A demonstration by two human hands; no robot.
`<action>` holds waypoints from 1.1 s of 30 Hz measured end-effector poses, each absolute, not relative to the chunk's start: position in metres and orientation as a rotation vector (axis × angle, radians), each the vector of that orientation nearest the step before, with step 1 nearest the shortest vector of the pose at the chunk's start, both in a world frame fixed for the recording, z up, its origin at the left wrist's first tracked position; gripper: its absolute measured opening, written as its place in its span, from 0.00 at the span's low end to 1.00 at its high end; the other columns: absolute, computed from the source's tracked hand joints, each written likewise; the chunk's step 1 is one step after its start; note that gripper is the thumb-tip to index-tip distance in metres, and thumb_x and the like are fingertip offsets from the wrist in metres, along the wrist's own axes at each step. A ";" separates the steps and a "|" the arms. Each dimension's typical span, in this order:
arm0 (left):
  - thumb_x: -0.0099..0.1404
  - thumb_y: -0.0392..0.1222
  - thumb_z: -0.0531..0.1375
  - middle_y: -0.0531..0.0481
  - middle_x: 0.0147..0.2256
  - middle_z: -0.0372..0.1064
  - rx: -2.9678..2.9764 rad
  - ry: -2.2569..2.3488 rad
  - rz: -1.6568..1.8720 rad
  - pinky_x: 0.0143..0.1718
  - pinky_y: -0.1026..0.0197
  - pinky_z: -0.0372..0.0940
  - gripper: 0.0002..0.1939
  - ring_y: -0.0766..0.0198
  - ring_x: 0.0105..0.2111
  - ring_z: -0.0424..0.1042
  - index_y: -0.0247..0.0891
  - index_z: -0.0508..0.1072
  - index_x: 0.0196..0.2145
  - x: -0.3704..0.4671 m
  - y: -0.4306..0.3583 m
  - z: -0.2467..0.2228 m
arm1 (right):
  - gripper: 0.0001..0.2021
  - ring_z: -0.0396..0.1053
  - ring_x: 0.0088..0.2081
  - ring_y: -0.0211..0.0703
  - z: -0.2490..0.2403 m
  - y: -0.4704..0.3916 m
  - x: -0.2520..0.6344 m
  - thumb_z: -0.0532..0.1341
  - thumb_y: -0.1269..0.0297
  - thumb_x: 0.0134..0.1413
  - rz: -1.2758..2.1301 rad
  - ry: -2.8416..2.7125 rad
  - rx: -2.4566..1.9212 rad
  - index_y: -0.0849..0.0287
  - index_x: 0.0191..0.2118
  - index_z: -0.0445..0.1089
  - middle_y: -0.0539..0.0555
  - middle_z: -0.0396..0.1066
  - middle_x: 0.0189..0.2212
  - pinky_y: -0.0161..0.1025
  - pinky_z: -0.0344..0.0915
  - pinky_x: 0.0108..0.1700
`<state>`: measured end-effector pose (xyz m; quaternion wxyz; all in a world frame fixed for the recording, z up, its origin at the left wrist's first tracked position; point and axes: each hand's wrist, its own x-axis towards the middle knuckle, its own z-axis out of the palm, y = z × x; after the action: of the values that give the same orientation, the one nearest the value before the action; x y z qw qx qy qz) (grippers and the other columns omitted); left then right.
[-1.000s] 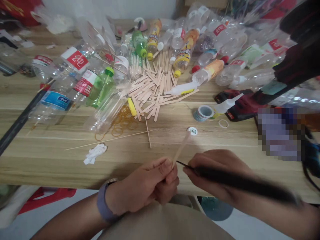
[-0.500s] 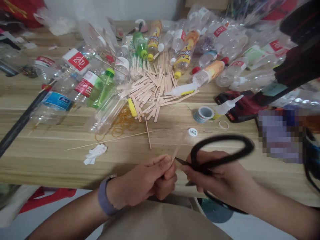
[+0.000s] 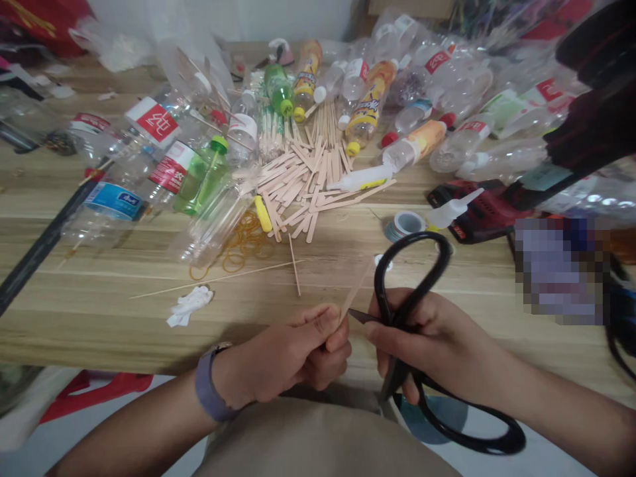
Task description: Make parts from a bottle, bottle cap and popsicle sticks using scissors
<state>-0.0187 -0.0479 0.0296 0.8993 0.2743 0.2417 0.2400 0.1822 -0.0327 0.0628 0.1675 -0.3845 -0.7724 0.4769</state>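
My left hand [image 3: 303, 354] is closed, pinching a flat wooden craft stick [image 3: 356, 288] between thumb and forefinger. The stick points up and to the right, its lower part hidden in the fist. My right hand [image 3: 432, 338] grips black-handled scissors [image 3: 412, 275] with the blades spread wide. One blade tip is close to the stick, just by my left thumb; whether it touches I cannot tell. The other blade points down toward the table edge. Behind the upper handle, a small white round cap [image 3: 383, 262] is partly covered.
A heap of craft sticks [image 3: 298, 179] lies mid-table, with rubber bands [image 3: 243, 242] and a yellow-handled item [image 3: 263, 214] beside it. Plastic bottles [image 3: 169, 165] crowd the left and back. At right are a wire spool [image 3: 405, 225], a glue bottle [image 3: 450, 211] and a red-black power tool [image 3: 477, 209].
The scissors have swung wider open in my right hand: the upper handle moved left and up, the lower handle and blade now show more. My left hand and the stick stay nearly still.
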 end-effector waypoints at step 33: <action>0.67 0.60 0.58 0.63 0.17 0.43 0.433 0.445 0.500 0.21 0.62 0.39 0.23 0.70 0.17 0.40 0.41 0.58 0.27 -0.012 -0.050 0.039 | 0.13 0.66 0.19 0.37 0.068 -0.026 0.193 0.50 0.65 0.69 0.766 -2.413 -0.948 0.59 0.31 0.63 0.50 0.69 0.21 0.33 0.57 0.20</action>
<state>-0.0122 -0.0497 0.0388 0.9217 0.2107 0.2165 0.2433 0.1927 -0.0259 0.0681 0.2174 -0.3424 -0.8712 0.2767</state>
